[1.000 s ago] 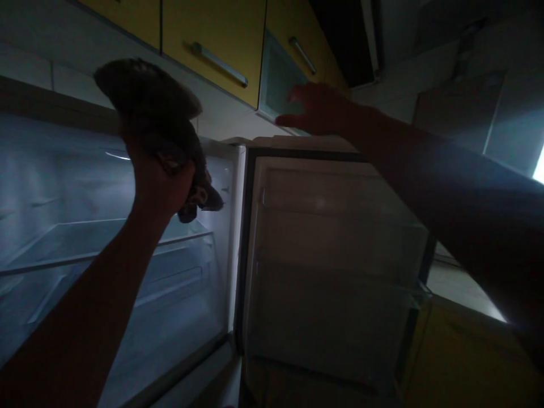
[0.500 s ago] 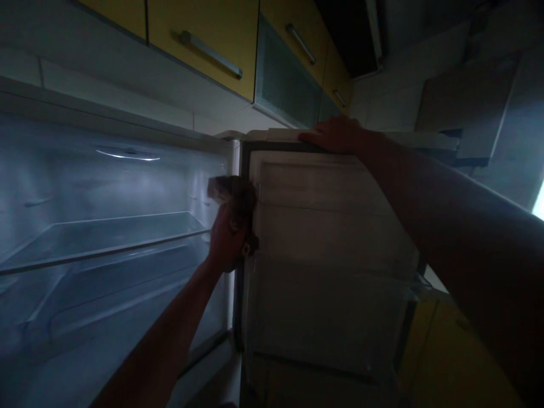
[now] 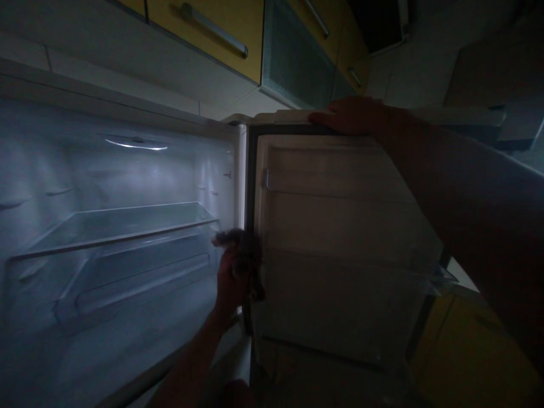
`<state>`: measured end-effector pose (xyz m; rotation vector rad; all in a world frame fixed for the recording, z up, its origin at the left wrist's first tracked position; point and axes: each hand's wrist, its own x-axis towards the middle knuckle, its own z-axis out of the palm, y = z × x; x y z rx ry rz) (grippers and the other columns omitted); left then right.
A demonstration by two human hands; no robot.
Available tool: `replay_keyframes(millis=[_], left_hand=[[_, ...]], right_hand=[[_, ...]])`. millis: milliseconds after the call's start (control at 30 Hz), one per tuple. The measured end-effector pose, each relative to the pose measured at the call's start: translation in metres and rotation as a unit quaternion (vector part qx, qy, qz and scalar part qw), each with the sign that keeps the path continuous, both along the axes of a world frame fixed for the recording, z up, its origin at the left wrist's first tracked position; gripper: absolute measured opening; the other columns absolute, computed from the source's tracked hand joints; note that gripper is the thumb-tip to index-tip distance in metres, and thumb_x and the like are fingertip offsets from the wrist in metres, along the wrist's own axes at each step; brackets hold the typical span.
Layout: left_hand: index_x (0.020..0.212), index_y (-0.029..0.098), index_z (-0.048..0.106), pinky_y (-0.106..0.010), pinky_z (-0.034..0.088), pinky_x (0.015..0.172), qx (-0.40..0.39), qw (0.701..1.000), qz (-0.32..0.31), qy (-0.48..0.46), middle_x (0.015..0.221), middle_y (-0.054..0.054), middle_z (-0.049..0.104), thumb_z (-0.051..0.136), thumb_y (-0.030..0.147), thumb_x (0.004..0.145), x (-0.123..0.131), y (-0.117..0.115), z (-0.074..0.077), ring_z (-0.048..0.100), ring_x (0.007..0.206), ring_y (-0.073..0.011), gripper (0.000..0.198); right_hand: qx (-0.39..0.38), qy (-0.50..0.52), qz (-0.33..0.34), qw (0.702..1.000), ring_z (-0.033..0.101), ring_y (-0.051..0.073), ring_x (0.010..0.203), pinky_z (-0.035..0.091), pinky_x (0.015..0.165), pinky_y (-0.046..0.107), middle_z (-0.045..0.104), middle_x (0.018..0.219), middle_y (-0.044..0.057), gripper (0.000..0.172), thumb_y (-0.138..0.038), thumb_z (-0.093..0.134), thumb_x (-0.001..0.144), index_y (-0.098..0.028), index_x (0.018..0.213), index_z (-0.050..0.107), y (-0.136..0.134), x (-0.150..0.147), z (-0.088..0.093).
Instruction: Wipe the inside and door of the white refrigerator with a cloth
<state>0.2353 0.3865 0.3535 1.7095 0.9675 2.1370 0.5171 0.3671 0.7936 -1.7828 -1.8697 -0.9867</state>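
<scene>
My left hand (image 3: 232, 280) is closed around a dark, crumpled cloth (image 3: 246, 249), which lies against the door seal (image 3: 251, 192) on the hinge side of the open fridge. Blur softens the cloth's outline. Up at the top edge of the fridge door (image 3: 331, 226), my right hand (image 3: 355, 115) grips the rim, thumb on the inner side and the other fingers over the top. To the left, the lit fridge interior (image 3: 127, 181) shows a glass shelf (image 3: 140, 222) with a clear drawer (image 3: 140, 283) below it.
Yellow wall cabinets (image 3: 221, 34) with bar handles hang above the fridge, one with a frosted glass front (image 3: 297, 56). Beyond the door at lower right is a yellow base cabinet (image 3: 450, 328). The room is dim.
My left hand has slid down along the door seal with the cloth. My right hand keeps its hold on the door's top edge. The view has shifted slightly.
</scene>
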Motion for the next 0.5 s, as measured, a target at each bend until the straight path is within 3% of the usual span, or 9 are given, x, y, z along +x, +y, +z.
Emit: replay_keyframes(millis=[67, 133, 200, 233, 267, 333, 400, 500], left_hand=[[0.126, 0.02, 0.071, -0.048, 0.061, 0.104, 0.03, 0.999, -0.009, -0.016, 0.12, -0.009, 0.078, 0.077, 0.042, 0.082, 0.003, 0.023, 0.086, 0.073, 0.115, -0.0279, 0.049], [0.115, 0.017, 0.072, -0.038, 0.063, 0.09, 0.055, 0.998, -0.042, -0.011, 0.107, -0.007, 0.079, 0.076, 0.04, 0.084, 0.005, 0.042, 0.165, 0.073, 0.1, -0.0231, 0.038], [0.105, 0.016, 0.072, -0.031, 0.061, 0.082, 0.11, 0.993, -0.033, 0.008, 0.098, -0.005, 0.078, 0.075, 0.035, 0.084, 0.004, 0.052, 0.217, 0.071, 0.09, -0.0187, 0.028], [0.104, 0.016, 0.071, -0.03, 0.061, 0.083, 0.132, 0.991, -0.028, 0.018, 0.099, -0.005, 0.078, 0.074, 0.032, 0.084, 0.003, 0.054, 0.229, 0.071, 0.09, -0.0181, 0.026], [0.104, 0.016, 0.071, -0.03, 0.06, 0.085, 0.15, 0.988, -0.02, 0.032, 0.1, -0.005, 0.078, 0.073, 0.03, 0.083, 0.001, 0.054, 0.232, 0.071, 0.091, -0.0181, 0.025], [0.111, 0.016, 0.071, -0.035, 0.061, 0.095, 0.162, 0.985, -0.015, 0.061, 0.111, -0.007, 0.078, 0.07, 0.026, 0.082, -0.004, 0.05, 0.21, 0.072, 0.102, -0.0208, 0.031], [0.125, 0.017, 0.069, -0.041, 0.058, 0.107, 0.148, 0.984, -0.015, 0.093, 0.127, -0.01, 0.075, 0.068, 0.023, 0.08, -0.007, 0.04, 0.157, 0.071, 0.118, -0.0253, 0.045], [0.125, 0.021, 0.072, -0.046, 0.057, 0.113, 0.078, 0.988, -0.006, 0.131, 0.14, -0.012, 0.069, 0.065, 0.022, 0.081, -0.008, 0.019, 0.046, 0.067, 0.131, -0.0295, 0.044]], right_hand=[[0.003, 0.001, 0.006, 1.0, 0.055, 0.049, 0.14, 0.04, 0.115, 0.074, 0.06, 0.153, 0.027, 0.102, -0.098, 0.029, 0.094, -0.013, 0.136, 0.067, -0.001, 0.0, 0.0], [-0.003, -0.007, 0.018, 1.0, 0.057, 0.047, 0.137, 0.042, 0.116, 0.068, 0.061, 0.151, 0.028, 0.1, -0.096, 0.028, 0.095, -0.012, 0.132, 0.069, -0.002, -0.001, -0.001], [-0.007, -0.022, 0.019, 1.0, 0.059, 0.046, 0.136, 0.044, 0.114, 0.064, 0.062, 0.148, 0.029, 0.1, -0.094, 0.028, 0.097, -0.01, 0.131, 0.069, -0.004, -0.003, -0.001], [-0.003, -0.029, 0.013, 0.999, 0.059, 0.047, 0.136, 0.045, 0.114, 0.065, 0.063, 0.148, 0.029, 0.099, -0.093, 0.027, 0.099, -0.009, 0.132, 0.069, -0.004, -0.004, -0.002], [0.002, -0.034, 0.006, 0.999, 0.059, 0.048, 0.137, 0.045, 0.113, 0.065, 0.063, 0.148, 0.029, 0.099, -0.091, 0.027, 0.1, -0.009, 0.134, 0.069, -0.005, -0.004, -0.002], [0.009, -0.039, -0.01, 0.999, 0.058, 0.05, 0.139, 0.046, 0.112, 0.068, 0.062, 0.15, 0.028, 0.096, -0.089, 0.026, 0.101, -0.01, 0.137, 0.07, -0.005, -0.005, -0.002], [0.003, -0.038, -0.01, 0.999, 0.059, 0.049, 0.14, 0.047, 0.112, 0.068, 0.062, 0.151, 0.027, 0.094, -0.087, 0.026, 0.102, -0.012, 0.137, 0.07, -0.003, -0.005, -0.001], [0.004, -0.042, -0.01, 0.999, 0.059, 0.049, 0.139, 0.047, 0.111, 0.069, 0.063, 0.15, 0.026, 0.096, -0.089, 0.025, 0.101, -0.012, 0.136, 0.07, 0.001, -0.002, 0.001]])
